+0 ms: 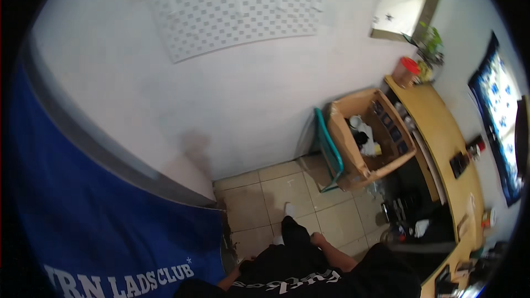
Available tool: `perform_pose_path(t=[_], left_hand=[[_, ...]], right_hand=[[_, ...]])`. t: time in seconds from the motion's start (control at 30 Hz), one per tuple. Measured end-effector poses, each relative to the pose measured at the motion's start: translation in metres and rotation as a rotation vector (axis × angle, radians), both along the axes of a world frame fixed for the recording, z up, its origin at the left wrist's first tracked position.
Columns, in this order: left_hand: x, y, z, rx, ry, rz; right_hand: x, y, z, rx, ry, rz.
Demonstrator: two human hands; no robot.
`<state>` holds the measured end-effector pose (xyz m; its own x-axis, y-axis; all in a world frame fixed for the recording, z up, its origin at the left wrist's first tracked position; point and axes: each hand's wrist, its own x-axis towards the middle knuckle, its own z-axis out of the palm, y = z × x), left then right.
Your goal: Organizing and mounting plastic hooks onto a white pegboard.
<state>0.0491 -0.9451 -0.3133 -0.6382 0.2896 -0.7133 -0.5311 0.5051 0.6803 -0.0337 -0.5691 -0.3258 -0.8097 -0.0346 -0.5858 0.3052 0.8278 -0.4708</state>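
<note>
Both hands hang low beside the dark trousers at the bottom of the head view. My right hand (318, 239) is by the thigh with its fingers curled; whether it holds a bit of cloth cannot be made out. My left hand (247, 260) lies against the dark clothing (281, 271) at the other side, mostly hidden. One foot in a white sock or shoe (289, 209) stands forward on the tiled floor (287, 190). Ahead to the right, an open cardboard box (348, 138) holds a white cup (355, 122) and other small items.
A blue cloth curtain (124, 215) with lettering hangs at the left. Beside the box stands a green-framed chair (329, 145). A curved wooden desk (441, 111) runs along the right, bearing a red-lidded container (405, 72) and a leafy plant (432, 41). Dark items lie beneath it.
</note>
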Motion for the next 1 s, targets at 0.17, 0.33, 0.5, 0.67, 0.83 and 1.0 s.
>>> perform_pose_path(t=[0.17, 0.33, 0.5, 0.67, 0.83, 1.0], left_hand=[[-0.014, 0.016, -0.008, -0.008, -0.225, -0.104], [-0.093, 0.046, 0.023, -0.016, -0.233, -0.115], [-0.175, 0.119, 0.034, -0.204, -0.207, -0.333], [-0.225, 0.251, 0.048, -0.288, -0.191, -0.576], [-0.258, 0.414, 0.039, -0.066, -0.029, -0.981], [-0.27, 0.595, 0.041, 0.183, 0.078, -1.008]], right_hand=[[-0.023, 0.012, 0.062, -0.21, -0.286, -0.16], [0.007, 0.055, 0.058, -0.469, -0.297, -0.413], [0.083, 0.129, 0.025, -0.36, -0.296, -0.695], [0.164, 0.202, 0.003, -0.157, -0.11, -0.926], [0.202, 0.251, 0.035, -0.602, -0.141, -1.751], [0.223, 0.278, 0.022, -0.562, -0.084, -1.693]])
